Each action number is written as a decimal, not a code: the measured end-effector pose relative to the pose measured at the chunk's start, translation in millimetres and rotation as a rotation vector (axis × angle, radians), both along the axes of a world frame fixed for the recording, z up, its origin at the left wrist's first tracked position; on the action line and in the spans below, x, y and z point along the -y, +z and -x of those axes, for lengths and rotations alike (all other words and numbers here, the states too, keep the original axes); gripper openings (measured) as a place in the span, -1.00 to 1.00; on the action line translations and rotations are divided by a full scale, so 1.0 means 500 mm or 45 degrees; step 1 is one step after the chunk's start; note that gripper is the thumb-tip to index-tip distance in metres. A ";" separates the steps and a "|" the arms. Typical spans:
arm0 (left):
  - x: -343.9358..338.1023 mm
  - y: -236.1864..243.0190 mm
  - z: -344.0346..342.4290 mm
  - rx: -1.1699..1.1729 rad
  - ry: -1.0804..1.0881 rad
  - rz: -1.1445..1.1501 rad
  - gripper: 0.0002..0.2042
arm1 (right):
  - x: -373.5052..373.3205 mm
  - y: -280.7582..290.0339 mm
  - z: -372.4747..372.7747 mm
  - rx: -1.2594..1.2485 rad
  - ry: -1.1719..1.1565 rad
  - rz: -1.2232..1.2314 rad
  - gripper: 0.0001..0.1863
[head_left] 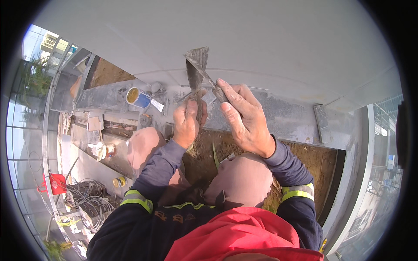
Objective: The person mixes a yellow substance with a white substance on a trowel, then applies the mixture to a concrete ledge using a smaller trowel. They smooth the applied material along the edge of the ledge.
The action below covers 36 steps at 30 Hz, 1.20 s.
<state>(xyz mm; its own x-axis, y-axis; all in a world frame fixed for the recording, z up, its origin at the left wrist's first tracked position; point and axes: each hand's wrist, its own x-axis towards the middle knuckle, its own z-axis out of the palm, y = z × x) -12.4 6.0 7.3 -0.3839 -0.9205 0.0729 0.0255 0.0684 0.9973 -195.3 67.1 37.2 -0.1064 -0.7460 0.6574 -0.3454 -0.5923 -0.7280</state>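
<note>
"Where are our two tools?"

"Raised before the pale panel point(278, 48): the trowel point(200, 55) crosses the dark-bladed scraper point(193, 77), blades overlapping."

"So we're probably wiping one blade against the other?"

"It looks so; the next stroke would call for a steady scraper and a light draw of the trowel."

"And our hands?"

"Our left hand point(187, 122) wraps the scraper's handle, thumb along it; our right hand point(247, 116) pinches the trowel's between thumb and fingers. Both forearms angle inward."

"Beyond them?"

"An open blue can point(141, 99) on the ledge point(283, 114)."
</note>
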 end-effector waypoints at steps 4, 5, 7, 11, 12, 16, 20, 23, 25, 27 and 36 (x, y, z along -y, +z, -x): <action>0.001 0.016 -0.007 -0.086 -0.177 0.131 -0.30 | 0.046 -0.032 0.049 0.189 -0.039 -0.522 -0.47; 0.000 0.021 0.003 -0.146 -0.178 0.083 -0.29 | 0.044 -0.028 0.056 0.325 -0.047 -0.435 -0.48; -0.003 0.005 -0.007 -0.224 -0.108 -0.070 -0.28 | 0.021 0.006 0.052 0.610 -0.043 -0.306 -0.50; -0.017 0.004 -0.009 -0.185 -0.242 -0.056 -0.32 | 0.038 0.031 0.037 1.139 0.339 -0.481 -0.58; -0.021 0.007 -0.006 -0.155 -0.292 -0.057 -0.31 | 0.047 0.024 0.030 1.188 0.428 -0.559 -0.59; -0.028 0.021 -0.006 -0.043 -0.356 -0.018 -0.30 | 0.026 -0.002 0.028 1.131 0.580 -0.708 -0.58; -0.006 0.011 -0.021 0.066 -0.206 0.030 -0.45 | -0.030 -0.043 0.047 0.716 0.866 -0.802 -0.55; 0.031 0.032 -0.027 0.142 -0.072 0.046 -0.57 | -0.056 -0.044 0.089 0.643 0.553 -0.671 -0.57; 0.045 0.013 -0.042 0.350 0.143 0.397 -0.61 | -0.062 -0.030 0.091 0.659 0.238 -0.539 -0.60; 0.043 0.024 -0.038 0.450 0.308 0.662 -0.65 | -0.069 -0.004 0.088 0.568 -0.104 -0.460 -0.64; 0.027 0.015 -0.020 0.635 0.349 0.906 -0.66 | -0.072 -0.053 0.060 0.462 -0.091 -0.718 -0.60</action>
<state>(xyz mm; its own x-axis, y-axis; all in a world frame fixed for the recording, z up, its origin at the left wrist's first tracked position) -2.3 -7.3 15.0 -0.2975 -0.7853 0.5429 -0.5053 0.6120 0.6083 -225.1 103.3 10.8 -0.3085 -0.9476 0.0828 -0.0448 -0.0725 -0.9964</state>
